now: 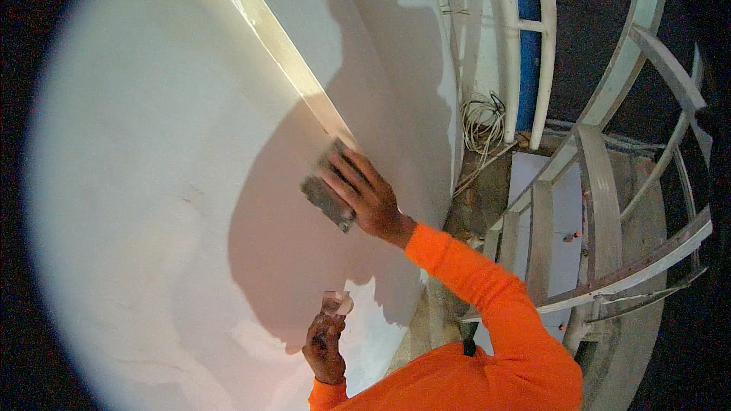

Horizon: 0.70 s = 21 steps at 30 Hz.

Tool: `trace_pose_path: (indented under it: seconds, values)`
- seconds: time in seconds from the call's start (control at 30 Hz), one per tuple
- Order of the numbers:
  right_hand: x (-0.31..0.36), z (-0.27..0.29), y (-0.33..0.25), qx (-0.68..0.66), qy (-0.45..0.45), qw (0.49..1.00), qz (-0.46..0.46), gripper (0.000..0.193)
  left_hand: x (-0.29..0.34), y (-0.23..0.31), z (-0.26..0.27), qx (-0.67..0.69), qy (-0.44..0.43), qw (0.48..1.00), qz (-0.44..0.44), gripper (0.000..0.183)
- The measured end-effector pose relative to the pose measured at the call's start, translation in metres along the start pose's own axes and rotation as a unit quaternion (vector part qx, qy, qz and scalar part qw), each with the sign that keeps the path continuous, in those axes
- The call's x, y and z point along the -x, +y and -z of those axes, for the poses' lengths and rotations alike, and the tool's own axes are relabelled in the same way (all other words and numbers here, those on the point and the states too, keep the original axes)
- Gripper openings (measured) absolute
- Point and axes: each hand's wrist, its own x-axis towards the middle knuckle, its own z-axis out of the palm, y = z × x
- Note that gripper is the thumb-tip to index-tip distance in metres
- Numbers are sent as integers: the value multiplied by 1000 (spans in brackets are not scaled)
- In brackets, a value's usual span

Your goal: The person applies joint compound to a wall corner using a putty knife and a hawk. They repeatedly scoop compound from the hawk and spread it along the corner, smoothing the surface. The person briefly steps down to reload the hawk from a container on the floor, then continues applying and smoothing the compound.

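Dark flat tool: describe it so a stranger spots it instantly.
Against the big pale surface, find the right hand, the upper one. The dark flat tool is the roughly rectangular piece under its fingers, darker than the pale piece in the left hand.

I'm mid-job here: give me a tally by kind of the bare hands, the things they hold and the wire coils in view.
Hands: 2 (left hand, right hand)
Held things: 2 (small pale piece in the left, flat grey tool in the right)
Wire coil: 1
Total: 5
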Motion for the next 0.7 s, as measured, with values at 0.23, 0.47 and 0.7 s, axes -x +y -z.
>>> trace_pose_path:
  seconds: [0.23,0.47,0.7]
  values:
    - [-151,-20,-2,43,45,995,83,49,3,10,1,-29,-2,999,-14,22]
    - [-128,-13,0,27,18,998,52,50,6,7,6,-33,-1,999,5,30]
    - [-52,-20,11,34,-38,999,11,51,8,-1,5,-17,-1,1000,-2,27]
